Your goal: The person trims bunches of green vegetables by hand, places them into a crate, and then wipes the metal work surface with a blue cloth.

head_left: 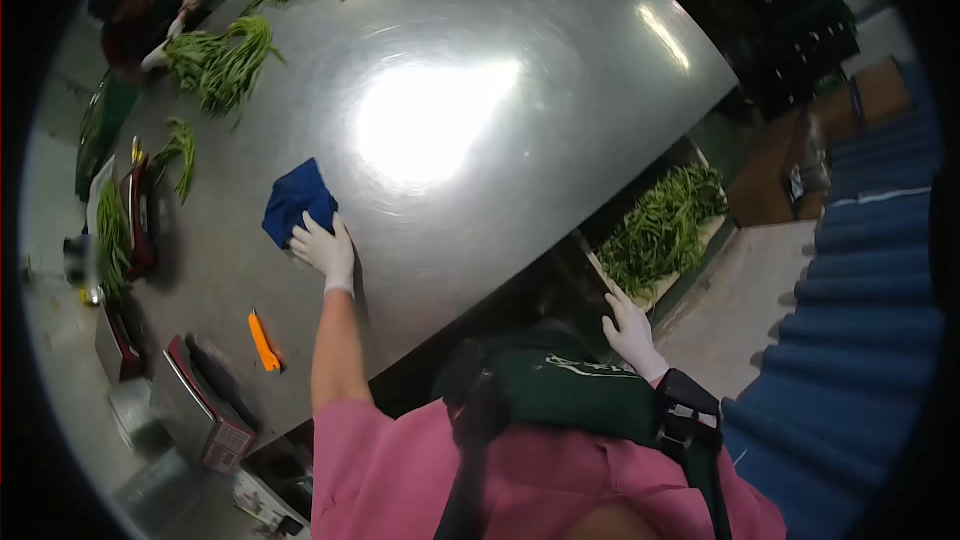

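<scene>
My left hand (325,252), in a white glove, reaches out over the metal table (450,250) with its fingers pressed on a folded blue cloth (300,198) that lies on the surface. My right hand (633,336), also gloved in white, hangs below the table's edge. Its fingers are apart, with the fingertips right at the near corner of a crate (592,258) of leafy green stalks (665,230). An orange utility knife (264,342) lies on the table to the left of my left forearm.
Bunches of green stalks (225,65) lie at the table's far left, where a person in dark red (150,15) works. Dark red boxes (208,390) stand along the left edge. A blue curtain (840,320) hangs on the right, beside the floor (745,290).
</scene>
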The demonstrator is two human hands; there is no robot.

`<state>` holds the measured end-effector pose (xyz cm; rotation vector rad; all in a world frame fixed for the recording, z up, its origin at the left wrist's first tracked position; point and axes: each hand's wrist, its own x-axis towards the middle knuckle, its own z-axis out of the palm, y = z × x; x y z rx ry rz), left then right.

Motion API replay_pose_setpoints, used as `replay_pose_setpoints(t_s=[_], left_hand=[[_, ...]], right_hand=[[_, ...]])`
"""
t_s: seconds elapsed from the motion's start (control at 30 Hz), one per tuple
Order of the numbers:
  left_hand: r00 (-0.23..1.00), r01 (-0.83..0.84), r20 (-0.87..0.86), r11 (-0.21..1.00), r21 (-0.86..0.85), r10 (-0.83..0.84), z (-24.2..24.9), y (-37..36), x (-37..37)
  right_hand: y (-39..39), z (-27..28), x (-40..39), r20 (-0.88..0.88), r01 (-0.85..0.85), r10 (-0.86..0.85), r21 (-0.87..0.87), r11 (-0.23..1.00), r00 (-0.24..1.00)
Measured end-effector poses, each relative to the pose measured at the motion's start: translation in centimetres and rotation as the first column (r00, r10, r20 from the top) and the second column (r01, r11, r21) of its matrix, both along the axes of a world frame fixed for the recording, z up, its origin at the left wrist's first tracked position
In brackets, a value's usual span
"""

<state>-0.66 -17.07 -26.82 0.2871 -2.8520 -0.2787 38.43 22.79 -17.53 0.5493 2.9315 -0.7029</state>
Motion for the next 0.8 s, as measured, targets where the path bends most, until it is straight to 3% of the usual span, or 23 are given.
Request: replay_pose_setpoints(t_s=[0.13, 0.2, 0.27, 0.3, 0.33, 0.37, 0.4, 0.43, 0.47, 0.5, 0.53, 0.57, 0.6, 0.63, 0.67, 0.7, 0.73, 0.77, 0.8], left_hand=[[0.994, 0.097, -0.059, 0.995, 0.039, -0.095, 0.9, 7.1, -5.7], [0.941, 0.327, 0.051, 0.936, 0.132, -0.336, 3.4, 14.4, -5.3], [0.763, 0.636, -0.009, 0.749, 0.189, -0.646, 3.7, 22.7, -1.6], [0.473, 0.877, -0.317, 0.472, 0.086, -0.822, 0.3, 26.5, 0.1], [0.408, 0.9, -0.211, 0.352, 0.258, -0.888, 1.9, 30.0, 4.1], [0.404, 0.843, -0.096, 0.33, 0.424, -0.91, 6.8, 32.8, 8.9], [0.218, 0.891, -0.131, 0.143, 0.431, -0.967, 4.1, 35.7, 11.3], [0.098, 0.943, -0.258, 0.006, 0.333, -0.961, 4.3, 38.0, 14.2], [0.028, 0.857, -0.249, -0.105, 0.504, -0.968, 4.0, 39.8, 16.9], [0.067, 0.772, -0.125, -0.028, 0.635, -0.99, 6.0, 40.1, 19.6], [0.079, 0.719, -0.169, -0.061, 0.692, -0.982, 4.5, 41.0, 21.3], [0.091, 0.689, -0.178, -0.067, 0.722, -0.98, 7.1, 40.5, 21.8], [0.168, 0.668, -0.111, 0.03, 0.743, -0.98, 8.0, 40.1, 21.3], [0.226, 0.719, -0.148, 0.062, 0.693, -0.963, 9.3, 38.5, 19.6], [0.252, 0.683, -0.047, 0.144, 0.716, -0.967, 8.6, 36.7, 16.5], [0.382, 0.698, -0.05, 0.252, 0.671, -0.923, 12.9, 34.9, 14.1], [0.489, 0.538, 0.149, 0.432, 0.724, -0.859, 17.1, 31.8, 12.2], [0.627, 0.437, 0.092, 0.447, 0.781, -0.774, 14.8, 28.5, 9.0], [0.742, 0.345, -0.033, 0.339, 0.875, -0.67, 12.7, 25.0, 6.6]], right_hand=[[-0.6, 2.9, 0.6, -0.072, 0.159, -0.16, -0.027, 0.987, 0.984], [-0.6, 2.4, 2.5, -0.037, 0.262, -0.262, -0.021, 0.965, 0.964], [-0.3, 1.0, 5.1, 0.008, 0.292, -0.292, -0.01, 0.956, 0.956], [-0.4, 0.6, 6.1, 0.025, 0.304, -0.304, -0.003, 0.953, 0.952], [-0.5, 0.3, 7.0, 0.036, 0.327, -0.326, -0.012, 0.945, 0.945], [-0.7, 0.0, 7.6, 0.05, 0.35, -0.348, -0.022, 0.937, 0.936], [-0.7, -0.2, 8.0, 0.064, 0.371, -0.368, -0.033, 0.928, 0.928], [-0.6, -0.2, 8.1, 0.049, 0.383, -0.381, -0.038, 0.923, 0.923], [-0.6, -0.5, 8.2, 0.026, 0.384, -0.383, -0.039, 0.922, 0.923], [-0.5, -0.9, 8.3, -0.001, 0.38, -0.381, -0.038, 0.924, 0.925], [0.1, -1.2, 7.9, -0.041, 0.371, -0.372, -0.028, 0.928, 0.928], [0.7, -1.0, 7.6, -0.032, 0.375, -0.378, -0.081, 0.924, 0.925], [1.3, -1.0, 7.2, -0.047, 0.371, -0.378, -0.116, 0.922, 0.925], [2.2, -1.9, 7.1, -0.099, 0.331, -0.338, -0.082, 0.94, 0.936], [2.5, -2.3, 7.0, -0.057, 0.331, -0.333, -0.042, 0.943, 0.941], [3.0, -2.4, 6.7, -0.007, 0.359, -0.362, -0.103, 0.928, 0.932], [3.2, -2.6, 6.6, -0.009, 0.338, -0.34, -0.087, 0.937, 0.94], [3.6, -2.4, 6.0, -0.011, 0.329, -0.331, -0.091, 0.94, 0.944], [3.8, -2.3, 5.7, -0.005, 0.318, -0.321, -0.101, 0.943, 0.947]])
